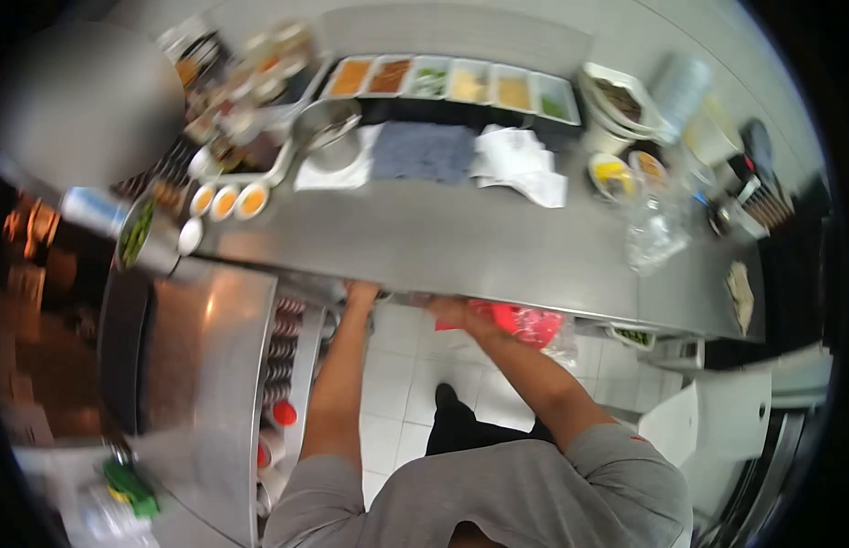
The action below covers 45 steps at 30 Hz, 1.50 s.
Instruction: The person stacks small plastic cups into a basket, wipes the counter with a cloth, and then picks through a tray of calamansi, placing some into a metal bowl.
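We note a steel counter (461,242) edge overhanging and partly hiding both hands, left hand (360,292) and right hand (445,310) reaching beneath it, grip undeterminable, red plastic bag (525,324) just beside the right hand.

A single head-worn camera looked steeply down with a wide fisheye lens, its corners black. The wearer's grey shoulders filled the bottom edge, both arms reaching up toward mid-frame. The steel counter (461,242) crossed the middle, fairly near; a row of ingredient trays (452,82) lay along the top.
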{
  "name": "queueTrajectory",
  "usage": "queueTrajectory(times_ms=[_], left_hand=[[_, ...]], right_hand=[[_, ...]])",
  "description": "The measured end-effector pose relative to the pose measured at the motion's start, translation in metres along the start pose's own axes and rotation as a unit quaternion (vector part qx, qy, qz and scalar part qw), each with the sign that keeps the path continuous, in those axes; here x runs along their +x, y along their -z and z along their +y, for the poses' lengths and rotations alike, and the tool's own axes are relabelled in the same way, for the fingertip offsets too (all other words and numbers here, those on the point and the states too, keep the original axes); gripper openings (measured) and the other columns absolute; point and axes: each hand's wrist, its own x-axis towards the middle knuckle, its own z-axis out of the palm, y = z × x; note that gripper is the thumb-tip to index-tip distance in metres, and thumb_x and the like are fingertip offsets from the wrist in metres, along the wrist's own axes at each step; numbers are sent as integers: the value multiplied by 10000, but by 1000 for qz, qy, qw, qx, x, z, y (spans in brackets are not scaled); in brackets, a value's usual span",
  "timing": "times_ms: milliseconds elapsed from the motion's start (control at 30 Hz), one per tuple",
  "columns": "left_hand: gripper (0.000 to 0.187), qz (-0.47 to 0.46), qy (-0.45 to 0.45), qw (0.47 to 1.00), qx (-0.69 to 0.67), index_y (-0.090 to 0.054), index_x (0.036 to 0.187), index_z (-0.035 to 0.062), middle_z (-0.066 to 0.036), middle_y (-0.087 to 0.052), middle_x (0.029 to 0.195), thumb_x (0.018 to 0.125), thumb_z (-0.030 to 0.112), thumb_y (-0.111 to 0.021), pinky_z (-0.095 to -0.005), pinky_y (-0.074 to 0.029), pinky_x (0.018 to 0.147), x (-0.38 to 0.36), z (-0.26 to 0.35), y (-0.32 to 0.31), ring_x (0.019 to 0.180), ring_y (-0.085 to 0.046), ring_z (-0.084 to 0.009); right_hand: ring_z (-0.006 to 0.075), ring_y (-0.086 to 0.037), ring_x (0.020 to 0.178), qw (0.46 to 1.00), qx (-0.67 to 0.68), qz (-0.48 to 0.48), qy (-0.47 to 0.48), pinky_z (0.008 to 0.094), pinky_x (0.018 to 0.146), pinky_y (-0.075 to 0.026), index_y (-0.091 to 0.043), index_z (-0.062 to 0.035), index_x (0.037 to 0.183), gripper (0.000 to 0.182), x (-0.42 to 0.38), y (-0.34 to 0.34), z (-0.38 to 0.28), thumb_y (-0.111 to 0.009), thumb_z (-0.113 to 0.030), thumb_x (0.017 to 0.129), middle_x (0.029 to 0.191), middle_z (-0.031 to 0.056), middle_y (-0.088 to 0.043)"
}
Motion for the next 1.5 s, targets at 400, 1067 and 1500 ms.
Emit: queueTrajectory(times_ms=[400,1067,1500], left_hand=[[308,-265,-254,878,-307,-631,1038,36,-115,-653,839,891,306,-605,-339,-497,753,-146,235,164,814,-638,-228],[472,-419,-419,740,-318,-462,1295,-4,-183,-510,1289,916,264,-549,-389,-381,985,-149,776,112,1154,-517,-246],[590,-10,-550,822,-146,-390,1380,25,-238,-240,1482,857,254,-536,-491,-266,1052,-152,876,-10,1395,-194,-376]], right_hand=[[400,-469,1175,733,-118,654,-147,531,987,-329,-508,-79,1275,728,-168,246,121,-800,-286,641,1248,205,-537],[115,-475,877,526,278,796,-110,245,802,-396,-569,-48,967,160,-478,292,280,-598,-61,810,963,8,-539],[55,-303,607,592,288,745,-104,234,541,-251,-409,-72,631,324,-523,347,343,-531,-162,918,643,-46,-379]])
